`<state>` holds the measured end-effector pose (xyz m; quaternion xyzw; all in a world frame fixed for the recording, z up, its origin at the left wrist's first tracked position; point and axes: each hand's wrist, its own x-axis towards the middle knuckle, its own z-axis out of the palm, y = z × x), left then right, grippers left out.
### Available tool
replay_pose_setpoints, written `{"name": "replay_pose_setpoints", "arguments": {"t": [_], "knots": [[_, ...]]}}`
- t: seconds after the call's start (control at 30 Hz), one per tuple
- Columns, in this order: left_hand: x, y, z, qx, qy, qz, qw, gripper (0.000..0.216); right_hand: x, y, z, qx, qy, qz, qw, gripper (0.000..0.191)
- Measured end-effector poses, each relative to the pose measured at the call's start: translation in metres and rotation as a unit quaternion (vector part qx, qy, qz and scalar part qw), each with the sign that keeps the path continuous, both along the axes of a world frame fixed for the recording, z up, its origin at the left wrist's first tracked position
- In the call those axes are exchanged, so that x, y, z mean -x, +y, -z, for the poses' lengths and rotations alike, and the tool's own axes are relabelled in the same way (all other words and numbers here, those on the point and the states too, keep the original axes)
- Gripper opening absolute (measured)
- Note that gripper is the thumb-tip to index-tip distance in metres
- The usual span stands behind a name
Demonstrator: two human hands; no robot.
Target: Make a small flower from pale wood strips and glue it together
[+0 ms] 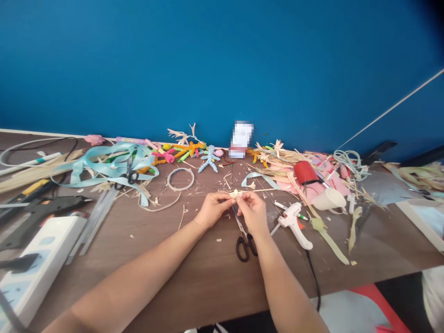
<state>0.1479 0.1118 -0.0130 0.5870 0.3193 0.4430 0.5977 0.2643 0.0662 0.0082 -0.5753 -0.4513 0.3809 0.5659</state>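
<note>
Between the fingertips of both hands is a small cream-coloured flower-like piece [236,194], held above the middle of the table. My left hand [215,210] pinches it from the left, and my right hand [253,212] pinches it from the right. Black-handled scissors [242,249] lie on the table under my right hand, their blades partly hidden by it. To the right of that hand rests a white glue gun [294,224] with a dark cord. A cream ring of coiled strip [181,179] lies beyond my left hand.
Light blue ribbon [100,162], glue sticks [95,222], a dark glue gun [41,215] and a white power strip [52,254] crowd the left. Along the blue wall lie colourful twisted stems [187,151]. A red cup [305,172], white cup [329,199] and dried strips [329,240] sit right.
</note>
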Motion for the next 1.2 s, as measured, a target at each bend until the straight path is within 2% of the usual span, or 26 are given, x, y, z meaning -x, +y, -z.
{"name": "replay_pose_setpoints", "arguments": {"t": [0.23, 0.53, 0.73, 1.0, 1.2], "knots": [[0.0003, -0.0016, -0.0007, 0.008, 0.008, 0.001, 1.0, 0.017, 0.0003, -0.0007, -0.0014, -0.003, 0.0, -0.002, 1.0, 0.014], [0.0002, -0.0031, -0.0006, 0.032, 0.031, -0.001, 0.999, 0.021, -0.0003, -0.0009, -0.004, -0.021, -0.053, 0.019, 0.998, 0.015], [0.0, -0.0034, -0.0005, 0.03, 0.031, -0.004, 0.999, 0.019, -0.0003, -0.0005, -0.0039, -0.015, -0.028, 0.016, 0.999, 0.015], [0.0011, -0.0038, -0.0035, 0.014, 0.026, 0.023, 0.999, 0.02, -0.0018, 0.0002, 0.0018, -0.016, 0.014, 0.012, 1.0, 0.015], [0.0004, -0.005, -0.0043, 0.043, 0.032, 0.027, 0.998, 0.021, -0.0011, 0.0001, -0.0003, -0.014, 0.022, 0.004, 1.0, 0.015]]}}
